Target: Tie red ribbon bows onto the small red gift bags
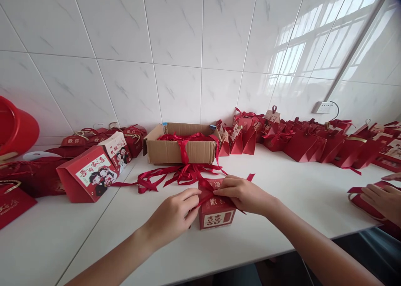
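A small red gift box with gold characters and a cream label stands upright near the table's front edge, between my hands. Red ribbon crosses its top. My left hand pinches the ribbon at the box's upper left. From the right, my right hand has its fingers closed on the ribbon over the top, and a loose ribbon end sticks out behind it. My fingers partly hide the box top and where the ribbon crosses.
Behind the gift box, a cardboard box holds red ribbon that spills onto the white table. Finished-looking red boxes line the wall at right. More boxes and a red bucket stand left. Another person's hands hold a red box at far right.
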A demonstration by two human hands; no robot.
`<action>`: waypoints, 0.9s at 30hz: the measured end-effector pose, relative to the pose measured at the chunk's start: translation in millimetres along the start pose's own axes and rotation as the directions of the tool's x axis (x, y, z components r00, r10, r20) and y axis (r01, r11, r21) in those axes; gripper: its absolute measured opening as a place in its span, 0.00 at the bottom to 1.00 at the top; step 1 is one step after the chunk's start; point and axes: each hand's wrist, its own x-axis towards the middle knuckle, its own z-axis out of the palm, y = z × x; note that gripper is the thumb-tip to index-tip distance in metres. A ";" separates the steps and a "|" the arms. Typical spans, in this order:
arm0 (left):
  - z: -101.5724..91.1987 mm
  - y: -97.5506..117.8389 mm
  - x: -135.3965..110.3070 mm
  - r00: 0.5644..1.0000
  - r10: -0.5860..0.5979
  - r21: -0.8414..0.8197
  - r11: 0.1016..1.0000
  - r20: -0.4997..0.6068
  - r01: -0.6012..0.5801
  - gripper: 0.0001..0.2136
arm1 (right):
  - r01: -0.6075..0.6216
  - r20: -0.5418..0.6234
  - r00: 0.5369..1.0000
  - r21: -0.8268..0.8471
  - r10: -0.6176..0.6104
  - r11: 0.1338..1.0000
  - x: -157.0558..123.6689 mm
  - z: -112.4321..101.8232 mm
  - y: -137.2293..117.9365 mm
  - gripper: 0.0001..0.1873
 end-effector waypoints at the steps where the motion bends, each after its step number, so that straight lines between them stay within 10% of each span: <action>1: -0.1 -1.5 -0.7 1.000 0.022 0.042 0.999 0.014 -0.022 0.10 | 0.007 0.003 1.000 -0.020 -0.007 1.000 0.1 0.6 -0.2 0.18; 27: -5.8 -7.9 -2.6 0.990 0.051 -0.003 0.999 0.134 -0.051 0.10 | 0.028 0.015 1.000 -0.013 -0.028 1.000 0.2 3.2 1.6 0.15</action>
